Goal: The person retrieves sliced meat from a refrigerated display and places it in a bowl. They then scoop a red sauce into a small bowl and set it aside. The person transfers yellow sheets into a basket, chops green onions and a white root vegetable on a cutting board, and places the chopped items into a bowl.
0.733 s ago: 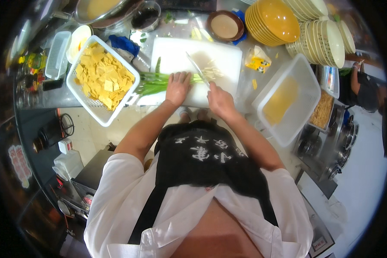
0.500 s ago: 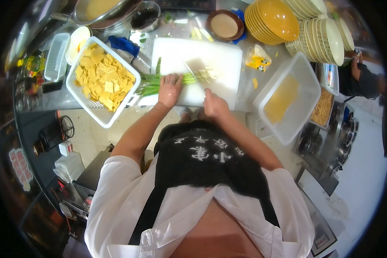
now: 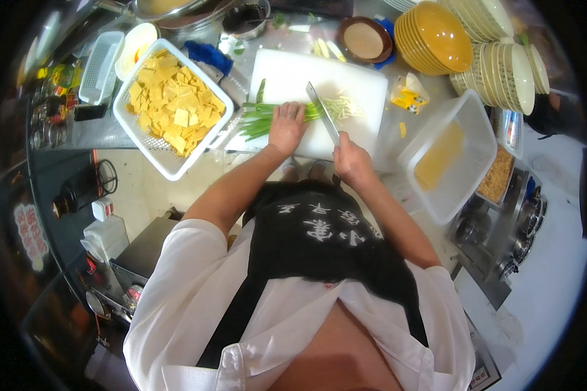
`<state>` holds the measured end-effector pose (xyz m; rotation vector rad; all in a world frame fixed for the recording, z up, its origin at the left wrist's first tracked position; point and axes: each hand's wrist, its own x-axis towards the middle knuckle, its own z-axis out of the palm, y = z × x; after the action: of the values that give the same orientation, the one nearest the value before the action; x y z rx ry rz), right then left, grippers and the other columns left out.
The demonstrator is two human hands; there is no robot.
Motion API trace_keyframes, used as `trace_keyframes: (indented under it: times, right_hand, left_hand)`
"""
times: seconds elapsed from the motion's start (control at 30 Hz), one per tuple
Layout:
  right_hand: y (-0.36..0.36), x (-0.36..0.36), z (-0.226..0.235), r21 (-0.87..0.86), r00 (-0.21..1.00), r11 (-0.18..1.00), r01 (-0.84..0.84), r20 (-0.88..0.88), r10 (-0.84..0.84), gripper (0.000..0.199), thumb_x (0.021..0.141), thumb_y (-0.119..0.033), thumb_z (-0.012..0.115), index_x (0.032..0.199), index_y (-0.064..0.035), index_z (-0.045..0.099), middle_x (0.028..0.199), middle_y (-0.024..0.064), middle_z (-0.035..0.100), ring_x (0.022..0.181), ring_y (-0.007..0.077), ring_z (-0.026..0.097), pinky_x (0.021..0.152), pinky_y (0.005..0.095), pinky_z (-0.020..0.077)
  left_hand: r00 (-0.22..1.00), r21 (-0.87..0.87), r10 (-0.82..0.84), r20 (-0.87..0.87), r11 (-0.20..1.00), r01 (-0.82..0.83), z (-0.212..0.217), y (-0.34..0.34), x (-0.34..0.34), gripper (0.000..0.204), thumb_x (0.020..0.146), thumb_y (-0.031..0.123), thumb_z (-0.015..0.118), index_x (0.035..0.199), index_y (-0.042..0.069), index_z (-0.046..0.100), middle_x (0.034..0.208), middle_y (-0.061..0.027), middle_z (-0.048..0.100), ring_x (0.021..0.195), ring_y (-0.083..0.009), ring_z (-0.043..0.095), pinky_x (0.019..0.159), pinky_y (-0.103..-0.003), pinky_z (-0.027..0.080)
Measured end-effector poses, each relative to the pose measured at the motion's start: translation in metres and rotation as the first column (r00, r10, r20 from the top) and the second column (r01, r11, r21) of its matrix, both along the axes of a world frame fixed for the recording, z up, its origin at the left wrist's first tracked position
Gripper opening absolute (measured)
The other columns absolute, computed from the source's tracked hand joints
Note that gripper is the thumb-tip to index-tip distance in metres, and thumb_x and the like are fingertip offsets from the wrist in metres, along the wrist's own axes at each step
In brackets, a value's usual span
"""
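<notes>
A bunch of green onions (image 3: 259,120) lies across the white cutting board (image 3: 287,72), leafy ends to the left. My left hand (image 3: 287,126) presses down on the bunch with its fingers closed over the stalks. In my right hand (image 3: 353,159) is the handle of a knife (image 3: 323,112), gripped near the board's front edge. The blade slants up and left across the onions, just right of my left hand. Cut pale pieces (image 3: 347,107) are scattered to the right of the blade. One green piece (image 3: 261,90) lies apart at the board's left.
A white basket of yellow tofu-like sheets (image 3: 176,111) stands left of the board. To the right is a translucent bin (image 3: 460,163) with a yellow slab inside. Stacked yellow bowls (image 3: 430,39), patterned bowls (image 3: 502,75) and a brown-rimmed dish (image 3: 365,40) line the back right.
The whole view has shifted, so the counter appears further right. The knife blade now stands more upright beside my left hand, which still holds the onions.
</notes>
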<state>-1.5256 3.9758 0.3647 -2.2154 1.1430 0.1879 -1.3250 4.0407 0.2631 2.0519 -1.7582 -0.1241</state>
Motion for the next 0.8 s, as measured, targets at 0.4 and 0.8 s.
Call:
trace_keyframes:
  times: [0.4, 0.8]
  right_hand:
    - [0.008, 0.014, 0.009, 0.065, 0.999, 0.998, -0.011, -0.042, 0.014, 0.027, 0.099, -0.021, 0.052, 0.119, -0.003, 0.049, 0.099, 0.0256, 0.067, 0.091, 0.0481, 0.064, 0.082, 0.0563, 0.0498]
    - [0.01, 0.027, 0.006, 0.074, 0.998, 0.996, -0.058, 0.042, 0.055, 0.025, 0.099, -0.019, 0.052, 0.117, -0.0021, 0.048, 0.096, 0.0259, 0.068, 0.087, 0.0495, 0.064, 0.078, 0.0582, 0.0485]
  left_hand:
    - [0.998, 0.12, 0.027, 0.061, 0.992, -0.035, 0.004, 0.02, 0.023, 0.059, 0.089, 0.028, 0.07, 0.139, -0.001, 0.054, 0.136, -0.021, 0.054, 0.127, -0.0384, 0.049, 0.11, -0.054, 0.035]
    - [0.992, 0.097, 0.078, 0.098, 0.991, -0.087, 0.006, 0.034, 0.03, 0.064, 0.088, 0.026, 0.07, 0.143, -0.001, 0.049, 0.135, -0.0171, 0.053, 0.124, -0.035, 0.049, 0.106, -0.049, 0.036]
